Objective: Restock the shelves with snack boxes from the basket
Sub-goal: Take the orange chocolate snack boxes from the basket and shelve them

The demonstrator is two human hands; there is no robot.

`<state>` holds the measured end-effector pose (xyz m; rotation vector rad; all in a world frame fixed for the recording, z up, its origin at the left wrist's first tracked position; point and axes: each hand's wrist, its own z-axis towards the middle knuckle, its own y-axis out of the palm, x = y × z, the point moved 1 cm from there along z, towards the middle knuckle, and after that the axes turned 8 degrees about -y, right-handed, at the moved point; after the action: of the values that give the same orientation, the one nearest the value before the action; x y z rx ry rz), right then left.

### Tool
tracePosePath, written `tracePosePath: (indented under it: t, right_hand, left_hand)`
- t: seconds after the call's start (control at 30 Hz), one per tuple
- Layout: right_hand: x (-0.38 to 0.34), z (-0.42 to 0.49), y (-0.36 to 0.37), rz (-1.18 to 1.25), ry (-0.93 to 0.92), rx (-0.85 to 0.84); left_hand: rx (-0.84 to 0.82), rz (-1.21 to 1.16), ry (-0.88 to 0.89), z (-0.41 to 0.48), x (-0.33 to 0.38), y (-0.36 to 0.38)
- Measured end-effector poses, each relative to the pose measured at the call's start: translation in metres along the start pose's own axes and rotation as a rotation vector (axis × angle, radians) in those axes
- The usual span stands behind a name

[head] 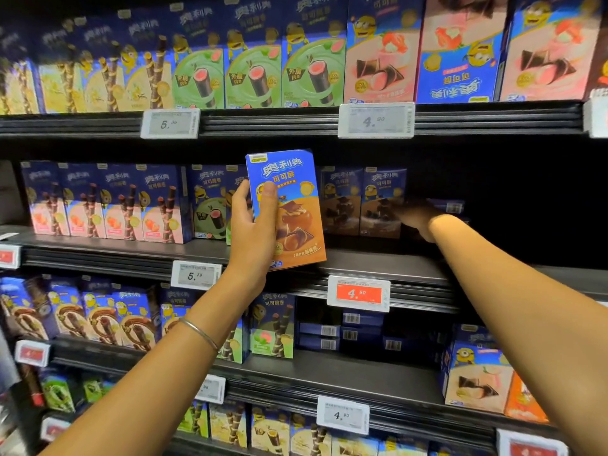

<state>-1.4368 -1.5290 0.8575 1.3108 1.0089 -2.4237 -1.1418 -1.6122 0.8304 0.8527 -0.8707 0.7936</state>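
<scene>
While my left hand (255, 232) grips one blue-and-orange snack box (289, 212) upright before the middle shelf (362, 258), thumb across its front and fingers behind, my right hand (416, 217) sits in shadow beside two brown boxes (362, 202); I cannot tell its grip. Below, a red tag (358, 293) reads 4.50 and a white tag (196, 275) reads 5.39.

Left hand (253, 225) curled, right hand (416, 218) outstretched

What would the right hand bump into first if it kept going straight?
Probably the rightmost brown snack box standing on the middle shelf. The right hand points left into the dark gap beside it and looks very close to that box, though the shadow hides whether they touch.
</scene>
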Motion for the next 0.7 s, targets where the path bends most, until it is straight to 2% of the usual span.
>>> tracePosePath:
  t: [0.17, 0.27, 0.33, 0.43, 0.57, 0.7]
  right_hand:
    - [-0.03, -0.025, -0.006, -0.065, 0.044, 0.224]
    - [-0.059, -0.066, 0.002, 0.091, -0.026, 0.253]
    - [-0.08, -0.102, 0.012, 0.268, -0.145, 0.166]
    - [-0.102, -0.141, 0.024, 0.343, -0.31, -0.137]
    - [-0.104, -0.159, 0.023, 0.107, -0.424, -0.083]
    - [-0.095, -0.159, 0.008, 0.135, -0.385, -0.088]
  left_hand:
    - [-0.023, -0.03, 0.008, -0.003, 0.005, 0.003]
    - [-0.042, -0.044, 0.01, -0.006, 0.003, 0.011]
    - [-0.063, -0.047, 0.016, -0.01, 0.001, 0.017]
    - [-0.085, -0.049, 0.041, -0.015, -0.001, 0.026]
    - [-0.094, -0.074, 0.07, -0.023, -0.001, 0.038]
    - [-0.187, -0.145, 0.009, -0.032, 0.004, 0.048]
